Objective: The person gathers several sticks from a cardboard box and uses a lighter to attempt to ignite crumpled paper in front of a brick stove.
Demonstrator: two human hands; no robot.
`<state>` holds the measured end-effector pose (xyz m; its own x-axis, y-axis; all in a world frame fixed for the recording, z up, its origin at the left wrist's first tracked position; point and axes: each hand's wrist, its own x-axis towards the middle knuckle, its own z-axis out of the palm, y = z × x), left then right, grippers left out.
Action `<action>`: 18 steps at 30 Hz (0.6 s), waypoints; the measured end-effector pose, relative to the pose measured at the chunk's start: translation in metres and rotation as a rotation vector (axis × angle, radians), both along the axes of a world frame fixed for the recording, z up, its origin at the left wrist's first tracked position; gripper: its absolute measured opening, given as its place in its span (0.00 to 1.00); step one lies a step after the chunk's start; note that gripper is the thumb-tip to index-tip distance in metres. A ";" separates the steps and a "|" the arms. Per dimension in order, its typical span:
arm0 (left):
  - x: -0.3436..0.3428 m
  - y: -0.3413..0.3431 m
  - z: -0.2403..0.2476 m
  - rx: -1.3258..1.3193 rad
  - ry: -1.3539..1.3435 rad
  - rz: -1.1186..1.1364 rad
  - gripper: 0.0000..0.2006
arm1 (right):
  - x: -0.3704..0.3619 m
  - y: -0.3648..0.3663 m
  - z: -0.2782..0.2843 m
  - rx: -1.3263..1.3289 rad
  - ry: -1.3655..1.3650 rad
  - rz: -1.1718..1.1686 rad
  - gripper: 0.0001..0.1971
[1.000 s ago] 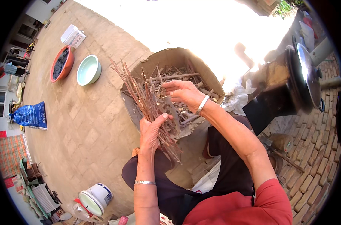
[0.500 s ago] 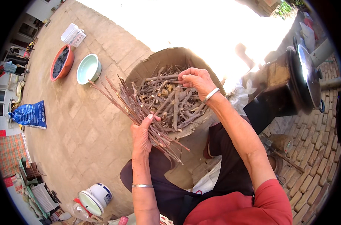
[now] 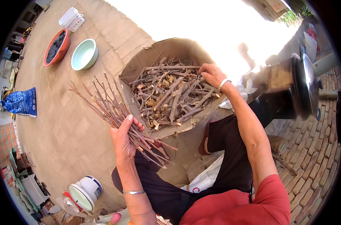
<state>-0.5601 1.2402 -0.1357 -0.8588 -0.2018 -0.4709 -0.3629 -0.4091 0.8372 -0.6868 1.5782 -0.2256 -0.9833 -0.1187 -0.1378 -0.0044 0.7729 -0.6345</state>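
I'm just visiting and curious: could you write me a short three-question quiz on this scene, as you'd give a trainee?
1. Which hand grips the bundle of thin sticks?
2. True or false: the cardboard box has no wood in it.
3. Pick one. The basin holding dark material is: (a) blue, (b) orange-red, (c) white.

Key:
1. The left hand.
2. False; many cut branches lie in it.
3. b.
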 end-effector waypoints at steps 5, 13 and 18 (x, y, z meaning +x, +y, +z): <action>0.002 -0.008 -0.003 -0.081 -0.025 0.012 0.08 | 0.035 -0.029 -0.082 0.433 -0.058 0.408 0.16; 0.011 -0.021 0.002 -0.171 -0.023 0.081 0.08 | 0.029 -0.042 -0.095 0.701 0.079 0.545 0.06; 0.011 -0.021 0.005 -0.147 -0.012 0.105 0.07 | 0.001 -0.019 -0.032 0.774 0.293 0.497 0.04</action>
